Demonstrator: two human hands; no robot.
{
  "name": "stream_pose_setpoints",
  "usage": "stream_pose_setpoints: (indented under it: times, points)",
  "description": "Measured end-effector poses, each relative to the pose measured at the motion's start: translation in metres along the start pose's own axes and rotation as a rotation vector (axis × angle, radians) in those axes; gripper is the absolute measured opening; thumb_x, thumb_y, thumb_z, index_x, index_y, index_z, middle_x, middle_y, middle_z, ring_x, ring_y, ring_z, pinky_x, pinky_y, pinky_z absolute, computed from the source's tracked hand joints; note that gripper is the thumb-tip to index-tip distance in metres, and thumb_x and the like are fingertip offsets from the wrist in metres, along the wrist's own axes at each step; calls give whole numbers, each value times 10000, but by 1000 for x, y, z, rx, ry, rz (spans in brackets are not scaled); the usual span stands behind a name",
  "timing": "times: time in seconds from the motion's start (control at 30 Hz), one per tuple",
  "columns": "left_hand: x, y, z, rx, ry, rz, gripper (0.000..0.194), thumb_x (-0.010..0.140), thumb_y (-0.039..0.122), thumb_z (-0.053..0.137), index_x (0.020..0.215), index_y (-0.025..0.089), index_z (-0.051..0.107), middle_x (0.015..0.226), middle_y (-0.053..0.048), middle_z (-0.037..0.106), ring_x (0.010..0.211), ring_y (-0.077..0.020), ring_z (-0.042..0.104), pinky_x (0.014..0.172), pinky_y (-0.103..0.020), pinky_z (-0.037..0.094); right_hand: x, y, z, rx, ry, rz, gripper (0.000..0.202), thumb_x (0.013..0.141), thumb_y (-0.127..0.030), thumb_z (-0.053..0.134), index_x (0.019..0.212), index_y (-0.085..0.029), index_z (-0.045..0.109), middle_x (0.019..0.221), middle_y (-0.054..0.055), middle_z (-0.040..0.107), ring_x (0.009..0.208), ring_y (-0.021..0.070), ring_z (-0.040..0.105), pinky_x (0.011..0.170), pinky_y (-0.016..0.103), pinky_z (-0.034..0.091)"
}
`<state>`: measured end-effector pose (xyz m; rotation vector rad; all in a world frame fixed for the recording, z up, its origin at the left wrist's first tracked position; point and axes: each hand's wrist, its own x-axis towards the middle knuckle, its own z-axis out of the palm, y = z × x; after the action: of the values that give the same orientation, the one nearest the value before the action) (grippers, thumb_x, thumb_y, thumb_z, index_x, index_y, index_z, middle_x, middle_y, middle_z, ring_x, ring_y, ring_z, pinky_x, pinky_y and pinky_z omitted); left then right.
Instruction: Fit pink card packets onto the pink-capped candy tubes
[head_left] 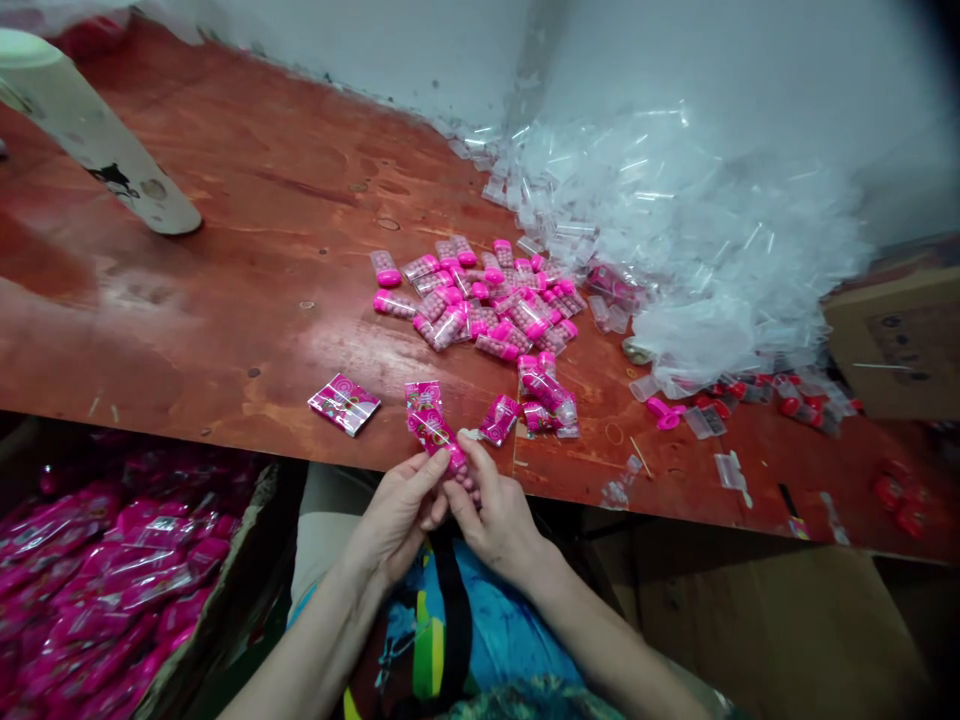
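At the table's front edge, my left hand (pixel 401 508) and my right hand (pixel 496 505) pinch a small clear candy tube (pixel 469 483) from both sides. It has a pink cap and pink balls inside. A printed pink wrapper (pixel 427 415) reaches up from the fingers over the table; whether it is fixed to the tube I cannot tell. To the left lies a flat stack of pink packets (pixel 345 404). Just right of the fingers is another pink packet (pixel 500 419), and beyond it more tubes and wrappers (pixel 549 396) lie together.
Several filled pink-capped tubes (pixel 487 300) form a pile mid-table. Behind them rises a big heap of clear empty tubes (pixel 675 230). A tall bottle (pixel 105 140) stands at left. Below, a box holds pink packages (pixel 112 570). A cardboard box (pixel 900 330) sits at right.
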<state>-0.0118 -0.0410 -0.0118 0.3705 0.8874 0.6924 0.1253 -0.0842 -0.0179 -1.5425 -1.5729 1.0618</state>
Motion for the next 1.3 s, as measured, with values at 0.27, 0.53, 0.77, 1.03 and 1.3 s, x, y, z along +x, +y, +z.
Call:
stream_pose_setpoints:
  times: [0.27,0.53,0.77,1.03,1.3]
  points:
    - [1,1,-2,-26,-29,26,317,869,429,607,730,146,576,402,53,441,392,-61,359,445,-188,292,-1,0,7,786,-140,254,507,981,-415,393,1438,-238,262,644,-58,494,435,80,373,435,198,335]
    - [4,-5,0,20,53,11,359,828,473,643,698,149,562,361,67,408,343,-43,288,392,-184,210,0,1,8,129,-18,88,562,949,-356,456,1467,-218,287,1112,126,619,888,218,624,822,393,489]
    - [3,-3,1,-17,6,-7,338,824,471,651,766,141,603,372,76,395,360,-45,311,412,-178,237,4,-2,9,728,-134,256,599,952,-451,458,1469,-263,222,607,-72,497,404,74,367,414,193,357]
    - [-2,-6,-3,267,-134,-1,355,809,460,656,684,133,602,544,-23,605,378,-44,383,388,-183,201,6,11,6,991,-144,299,645,911,-481,545,1446,-257,262,522,-108,492,304,41,288,325,150,294]
    - [0,-9,5,374,-157,-11,358,802,493,643,751,139,648,596,-44,647,372,-53,405,381,-185,244,5,19,-7,837,-136,310,578,901,-508,539,1377,-212,394,505,-96,515,310,51,349,331,155,303]
